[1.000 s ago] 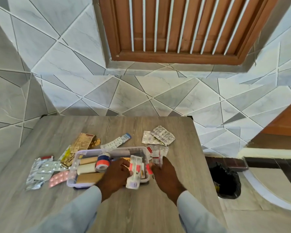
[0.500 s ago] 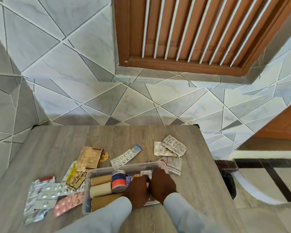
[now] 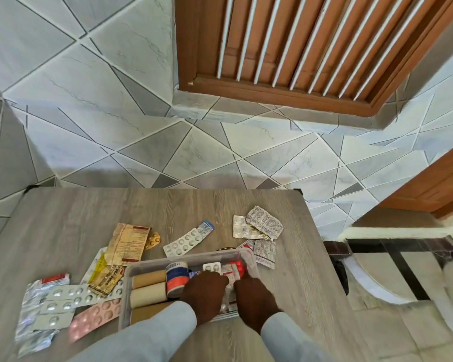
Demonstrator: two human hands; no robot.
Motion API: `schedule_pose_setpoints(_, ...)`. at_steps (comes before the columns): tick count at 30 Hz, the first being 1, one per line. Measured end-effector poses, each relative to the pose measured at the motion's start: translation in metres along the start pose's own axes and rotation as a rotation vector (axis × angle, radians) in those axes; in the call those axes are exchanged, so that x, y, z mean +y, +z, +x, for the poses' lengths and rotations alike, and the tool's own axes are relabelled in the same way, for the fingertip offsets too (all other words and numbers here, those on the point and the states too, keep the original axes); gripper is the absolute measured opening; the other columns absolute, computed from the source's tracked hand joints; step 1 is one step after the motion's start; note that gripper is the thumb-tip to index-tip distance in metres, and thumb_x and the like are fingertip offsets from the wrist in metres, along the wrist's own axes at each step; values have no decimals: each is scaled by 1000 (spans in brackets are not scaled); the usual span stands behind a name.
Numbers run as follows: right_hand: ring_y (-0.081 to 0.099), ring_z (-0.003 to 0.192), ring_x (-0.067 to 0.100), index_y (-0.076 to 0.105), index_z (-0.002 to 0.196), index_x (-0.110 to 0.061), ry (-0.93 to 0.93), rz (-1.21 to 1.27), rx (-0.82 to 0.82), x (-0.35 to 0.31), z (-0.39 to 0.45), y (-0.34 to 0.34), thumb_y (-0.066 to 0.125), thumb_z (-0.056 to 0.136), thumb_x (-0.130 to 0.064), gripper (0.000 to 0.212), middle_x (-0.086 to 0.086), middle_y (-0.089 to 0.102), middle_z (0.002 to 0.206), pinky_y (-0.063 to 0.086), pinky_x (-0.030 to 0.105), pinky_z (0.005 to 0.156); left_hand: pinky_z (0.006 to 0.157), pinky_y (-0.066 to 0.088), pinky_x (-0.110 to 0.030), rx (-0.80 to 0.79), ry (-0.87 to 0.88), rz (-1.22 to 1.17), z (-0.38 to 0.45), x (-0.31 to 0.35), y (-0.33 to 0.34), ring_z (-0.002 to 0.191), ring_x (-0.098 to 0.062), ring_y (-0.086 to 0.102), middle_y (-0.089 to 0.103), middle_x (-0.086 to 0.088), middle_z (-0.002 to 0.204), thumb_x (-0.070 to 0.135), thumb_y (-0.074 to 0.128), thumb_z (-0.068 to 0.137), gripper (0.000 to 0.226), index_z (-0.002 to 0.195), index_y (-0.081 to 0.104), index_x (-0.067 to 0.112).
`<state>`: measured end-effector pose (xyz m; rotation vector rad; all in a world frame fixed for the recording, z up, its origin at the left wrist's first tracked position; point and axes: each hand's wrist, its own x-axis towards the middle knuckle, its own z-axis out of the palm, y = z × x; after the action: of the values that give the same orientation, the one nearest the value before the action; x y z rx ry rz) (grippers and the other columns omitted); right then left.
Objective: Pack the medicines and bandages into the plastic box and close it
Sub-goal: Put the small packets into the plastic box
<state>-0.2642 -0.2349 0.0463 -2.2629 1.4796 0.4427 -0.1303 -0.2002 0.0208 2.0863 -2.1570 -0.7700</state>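
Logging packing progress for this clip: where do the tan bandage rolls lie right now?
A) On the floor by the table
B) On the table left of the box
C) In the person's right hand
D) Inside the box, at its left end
D: the tan bandage rolls lie side by side inside the plastic box, at its left end, beside the blue-and-red tape roll.

Both arms wear long sleeves of a plain pale grey-blue cloth, smooth and unpatterned. The left sleeve (image 3: 152, 333) ends in a simple cuff right behind the left grip (image 3: 204, 291), and the right sleeve (image 3: 285, 335) ends likewise behind the right grip (image 3: 254, 299). Both grips are bare, with no gloves, rings or watch showing.
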Motion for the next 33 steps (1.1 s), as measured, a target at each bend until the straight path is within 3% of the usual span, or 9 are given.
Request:
schedule_pose_setpoints(3,53,117,36,57,118,-7,-87,-18,-42,7,7,-2,37,93,-8,32,17,56,126,45,40,94,99,45,-37,70,-56,-7,9,2,-5,118,-24,55,59,-3,125,17,47,88,33,120,56,23)
schedule_pose_setpoints(6,58,112,30,61,115,-15,-201,76,69,21,24,-14,42,93,-19,29,10,63,119,46,36,93,94,47,-36,186,-88,-29,19,5,-15,109,-22,59,64,-1,115,22,43,91,25,110,61,24)
schedule_pose_setpoints(11,55,112,26,60,117,-14,-70,376,254,93,72,-50,47,93,-29,31,9,63,120,40,30,91,85,47,-34,350,-181,-147,63,13,-36,97,-19,60,66,3,100,32,44,90,19,97,61,27)
schedule_pose_setpoints(14,50,120,31,50,128,-10,65,421,261,142,110,-56,58,90,-34,46,14,56,127,38,34,99,87,44,-29,305,-265,-285,103,21,-39,101,-19,60,65,1,106,29,54,86,20,106,58,26)
schedule_pose_setpoints(20,46,119,41,42,129,-10,208,494,194,168,157,-61,68,77,-53,72,19,47,126,45,46,94,96,46,-38,105,-492,-421,171,37,-35,114,-30,54,50,-11,130,32,65,78,56,129,43,21)
schedule_pose_setpoints(25,43,120,37,44,124,-11,154,472,167,156,172,-58,76,70,-51,75,14,44,125,46,47,91,97,47,-42,159,-658,-542,197,39,-22,117,-35,53,49,-15,133,29,69,74,63,131,43,19)
schedule_pose_setpoints(29,45,119,34,45,126,-14,143,540,103,151,180,-53,82,65,-42,76,12,47,125,46,43,92,92,50,-38,281,-735,-842,202,40,-18,112,-31,54,50,-11,129,21,75,74,69,133,40,17)
schedule_pose_setpoints(31,45,117,33,46,124,-16,140,560,104,151,179,-52,83,63,-39,75,11,46,123,47,43,91,89,50,-34,279,-748,-969,200,39,-16,102,-25,56,53,-5,116,20,79,70,65,126,47,16)
schedule_pose_setpoints(33,45,116,32,47,121,-18,137,593,120,152,176,-52,83,64,-35,70,10,46,120,47,42,90,84,56,-41,270,-718,-1044,199,37,-13,89,-25,66,68,-7,104,23,80,62,41,98,64,13)
